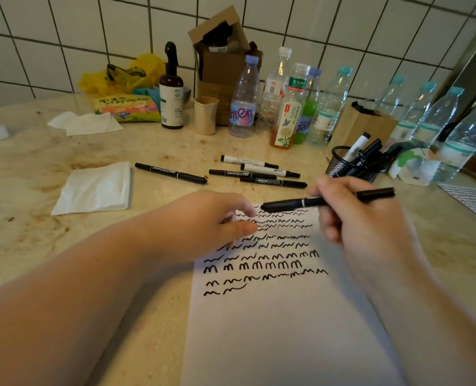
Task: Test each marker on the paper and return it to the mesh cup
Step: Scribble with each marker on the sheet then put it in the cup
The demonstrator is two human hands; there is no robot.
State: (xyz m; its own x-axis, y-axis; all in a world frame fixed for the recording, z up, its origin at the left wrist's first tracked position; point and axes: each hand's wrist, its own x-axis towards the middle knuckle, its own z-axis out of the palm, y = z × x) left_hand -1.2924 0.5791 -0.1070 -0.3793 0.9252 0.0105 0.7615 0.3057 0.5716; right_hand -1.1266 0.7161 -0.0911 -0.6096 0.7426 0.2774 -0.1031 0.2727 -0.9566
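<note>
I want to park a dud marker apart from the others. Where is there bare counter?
Bare counter lies between the folded tissue, the lone marker and the left hand. Another patch runs from the crumpled tissue to that marker. It is crowded by the four loose markers, mesh cup and bottles.

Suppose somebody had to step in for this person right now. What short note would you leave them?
Right hand grips a black marker, both caps on, held level over the paper.
Left hand rests on the paper's left edge, fingers relaxed.
Mesh cup, right of the loose markers, already holds several markers.
Five markers lie on the counter beyond the paper.
Done: many rows of squiggles.
Left: whether the held marker has been tested is unclear; test it if not, cup it, then probably the five loose ones.
</note>
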